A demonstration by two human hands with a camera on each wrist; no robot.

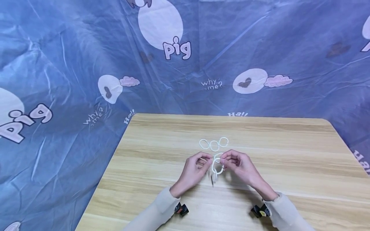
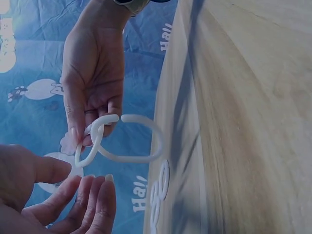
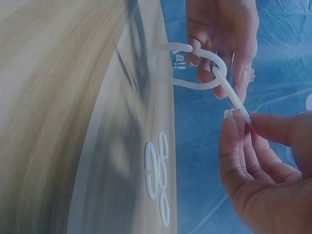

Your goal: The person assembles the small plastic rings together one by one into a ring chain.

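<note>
Pale C-shaped plastic links, hooked through one another, hang between the two hands. In the head view a looped link [image 1: 217,166] sits between the fingertips, with a blurred pale piece under it. My right hand [image 1: 241,165] pinches the narrow upper link between thumb and fingers, seen closely in the right wrist view as a slim link [image 3: 233,95]. The larger hooked link [image 2: 131,158] shows a small gap in its loop. My left hand [image 1: 195,168] is close to the links' left side; in the left wrist view its thumb and fingers [image 2: 103,204] stand apart, nothing gripped between them.
Three pale links [image 1: 214,146] lie in a row on the wooden table [image 1: 162,134], beyond the hands. A blue printed cloth [image 1: 202,64] hangs behind and beside the table. Small black devices [image 1: 181,209] are strapped at both wrists.
</note>
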